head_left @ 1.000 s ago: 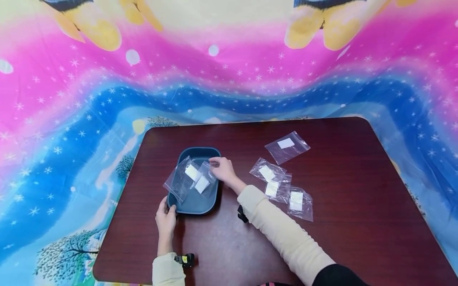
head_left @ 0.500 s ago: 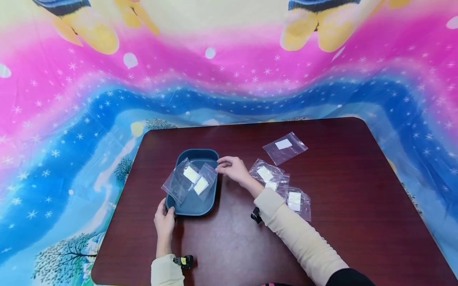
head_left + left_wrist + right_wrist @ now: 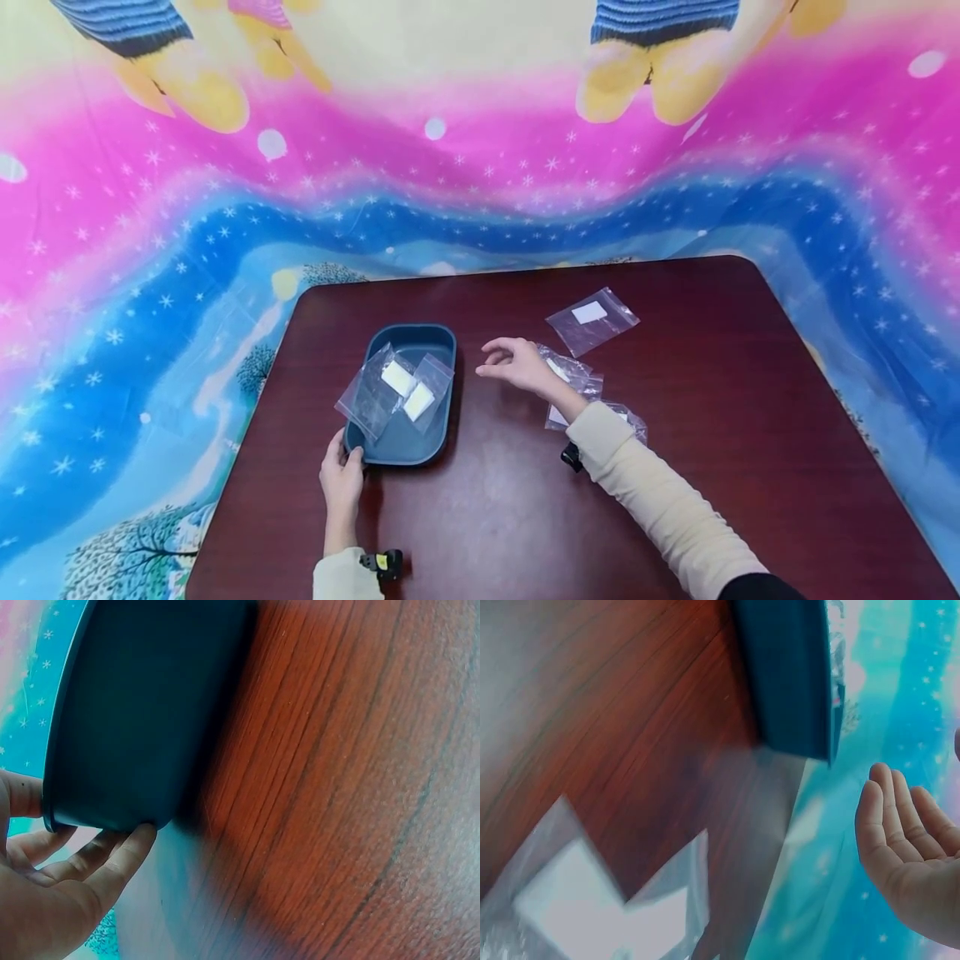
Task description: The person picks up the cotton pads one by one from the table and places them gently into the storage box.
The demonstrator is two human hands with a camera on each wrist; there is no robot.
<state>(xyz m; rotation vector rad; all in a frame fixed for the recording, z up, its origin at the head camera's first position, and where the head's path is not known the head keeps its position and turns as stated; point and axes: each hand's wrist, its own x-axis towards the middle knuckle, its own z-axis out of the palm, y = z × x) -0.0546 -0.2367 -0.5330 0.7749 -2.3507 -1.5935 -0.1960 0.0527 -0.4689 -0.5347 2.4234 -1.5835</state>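
Observation:
A dark blue-grey plastic tray (image 3: pixel 405 448) stands on the left part of the table. My left hand (image 3: pixel 342 485) grips its near left corner; the left wrist view has the thumb at the rim and fingers (image 3: pixel 124 862) against the outer wall (image 3: pixel 135 712). Two clear zip bags with white labels lie in the tray, one bag (image 3: pixel 369 407) jutting over the left rim, the other (image 3: pixel 420 402) beside it. To the tray's right, my right hand (image 3: pixel 517 365) hovers with loosely bent fingers and holds nothing. Beneath and behind it lie more labelled zip bags (image 3: pixel 573 375), partly hidden.
Farther back on the reddish-brown table (image 3: pixel 720 400) another zip bag (image 3: pixel 592 321) lies flat by itself. A colourful printed cloth (image 3: pixel 480 200) hangs behind and around the table. Small black cameras (image 3: pixel 388 565) sit on both wrists.
My right hand has drawn away from the tray's right rim, moving right towards the loose bags, leaving the second bag in the tray. My left hand stays on the tray corner.

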